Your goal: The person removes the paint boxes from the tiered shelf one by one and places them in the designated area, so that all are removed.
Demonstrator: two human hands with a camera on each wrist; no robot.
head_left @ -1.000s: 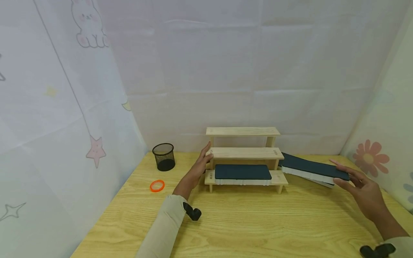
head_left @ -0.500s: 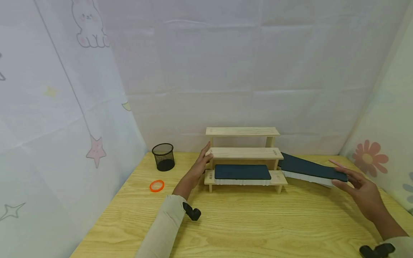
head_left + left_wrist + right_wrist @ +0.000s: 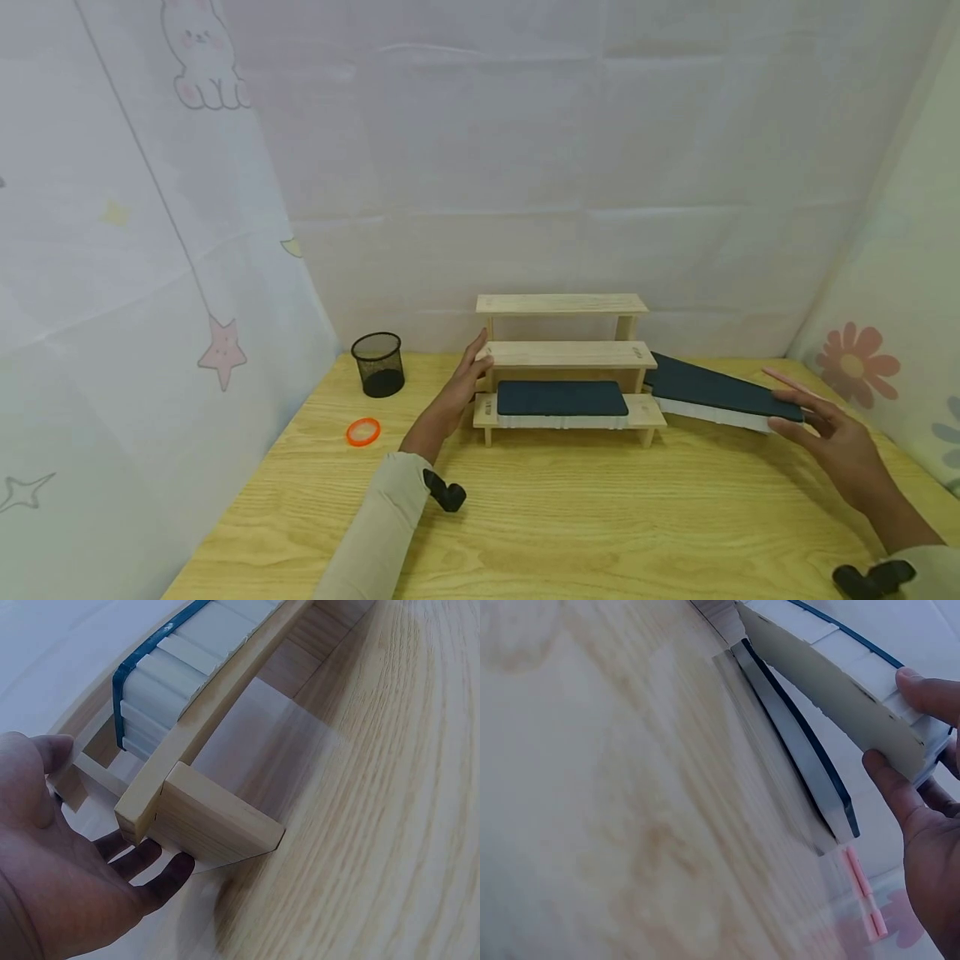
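My left hand [image 3: 453,400] grips the left end of the three-step wooden stand [image 3: 566,354]. In the left wrist view its fingers [image 3: 169,881] curl under the lowest step beside the leg. On that step lies a white ribbed box with a dark blue top [image 3: 562,398]. My right hand [image 3: 847,450] pinches the right end of a longer white box with a dark blue top [image 3: 720,396], right of the stand. Its far end lies by the stand. Beneath it, in the right wrist view, a thin dark-edged pale slab [image 3: 802,765] rests on the table.
A black mesh cup [image 3: 381,367] stands at the back left, with an orange ring [image 3: 363,432] lying before it. A pink stick [image 3: 791,381] lies behind my right hand. The wooden table [image 3: 570,517] meets cloth walls [image 3: 540,167] at the back and sides.
The box in my right hand has moved slightly left and now covers more of the slab beneath it. My left hand stays on the stand.
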